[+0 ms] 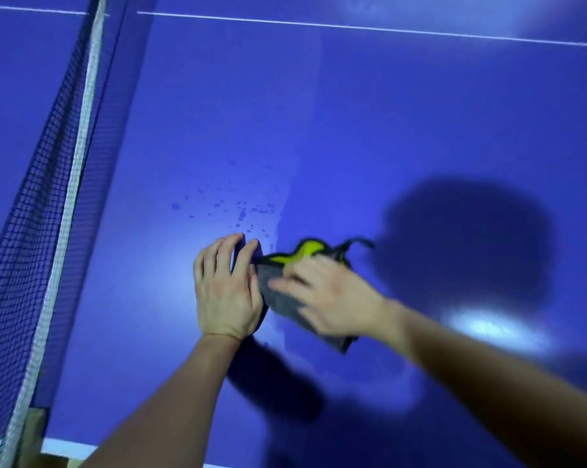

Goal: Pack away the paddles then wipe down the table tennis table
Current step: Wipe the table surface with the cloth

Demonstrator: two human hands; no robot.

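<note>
Blue playing surface of the table (420, 130) fills the view, and no paddles appear on it, so the packing step is judged complete and wiping is the step in hand. Nearest the camera, both forearms reach forward over the table edge. The left hand (226, 288) lies flat on the surface, fingers loosely spread, gripping nothing, its thumb side touching the edge of the cloth (282, 298). The right hand (332, 298) presses down on the grey cloth with fingers extended; motion blur prevents telling whether any fingers curl around the fabric. A yellow-green patch of the cloth shows just beyond the right hand. Farther on lie water droplets (241, 211), unwiped. The net (48, 184) stands at left. The next move calls for pushing the cloth forward through the droplets.
</note>
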